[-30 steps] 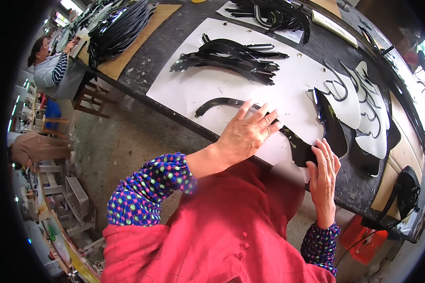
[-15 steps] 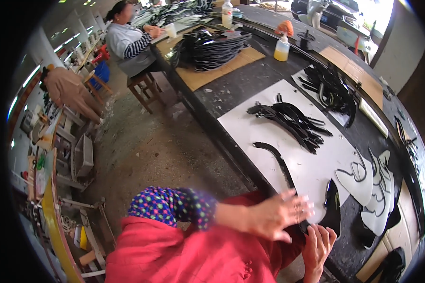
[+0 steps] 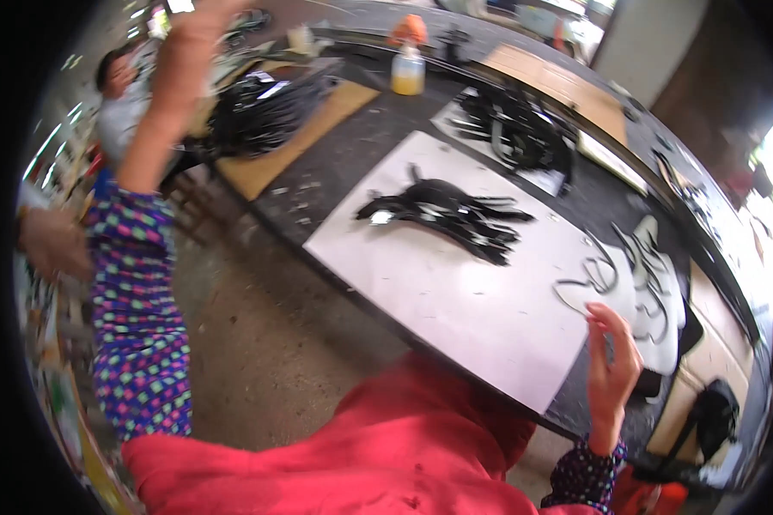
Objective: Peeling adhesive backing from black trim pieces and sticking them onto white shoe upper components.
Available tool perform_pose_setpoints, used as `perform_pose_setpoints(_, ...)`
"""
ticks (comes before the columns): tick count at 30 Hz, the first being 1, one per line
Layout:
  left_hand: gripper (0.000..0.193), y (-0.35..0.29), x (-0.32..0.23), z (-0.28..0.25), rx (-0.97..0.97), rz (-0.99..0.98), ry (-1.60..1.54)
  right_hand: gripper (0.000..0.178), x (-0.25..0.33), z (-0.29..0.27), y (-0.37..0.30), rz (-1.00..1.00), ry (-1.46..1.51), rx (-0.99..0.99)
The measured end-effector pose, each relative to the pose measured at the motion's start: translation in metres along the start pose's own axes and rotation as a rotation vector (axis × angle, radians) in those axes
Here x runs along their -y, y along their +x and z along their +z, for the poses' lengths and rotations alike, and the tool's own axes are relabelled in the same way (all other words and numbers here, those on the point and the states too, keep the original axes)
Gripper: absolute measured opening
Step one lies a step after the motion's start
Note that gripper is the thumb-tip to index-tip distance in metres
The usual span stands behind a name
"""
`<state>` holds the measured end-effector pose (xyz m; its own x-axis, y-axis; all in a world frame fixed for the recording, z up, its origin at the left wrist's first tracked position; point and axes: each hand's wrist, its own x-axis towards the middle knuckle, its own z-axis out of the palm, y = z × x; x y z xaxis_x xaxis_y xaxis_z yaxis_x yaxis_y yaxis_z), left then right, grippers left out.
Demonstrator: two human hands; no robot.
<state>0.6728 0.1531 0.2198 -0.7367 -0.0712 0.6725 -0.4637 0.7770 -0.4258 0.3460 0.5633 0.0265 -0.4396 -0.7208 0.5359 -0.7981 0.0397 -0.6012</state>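
My left hand [image 3: 199,47] is raised high at the upper left, smeared by motion and cut off by the top edge. Whether it holds anything does not show. On the right, my right hand [image 3: 611,365] has thumb and forefinger pinched at the near corner of a flat white piece with black curved edging [image 3: 605,296], which lies over the white board's right part. A bundle of glossy black strips [image 3: 451,219] rests on the white board [image 3: 455,330], left of my right hand. More white edged pieces [image 3: 657,287] overlap just beyond that hand.
A black stack [image 3: 266,116] lies on cardboard [image 3: 270,172] at the far left. Another black heap [image 3: 511,137] is at the back, near a bottle of yellow liquid [image 3: 408,73]. One person [image 3: 120,107] sits by the table's far left end; a blurred brown figure [image 3: 51,240] is behind my left arm.
My left hand swung from the table's front edge up to the upper left. My right hand rose to the white pieces. The single black strip and dark piece are gone from the board; the view shifted.
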Motion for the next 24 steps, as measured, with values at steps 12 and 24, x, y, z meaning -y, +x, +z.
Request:
perform_pose_setpoints(12, 0.068, -0.143, 0.102, 0.252, 0.415, -0.881, -0.619, 0.046, -0.167, -0.045, -0.004, 0.571, -0.399, 0.045)
perform_pose_setpoints(24, 0.02, -0.029, -0.264, 0.193, 0.278, 0.012, -0.88, 0.052, -0.184, -0.052, 0.066, 0.626, -0.178, 0.303)
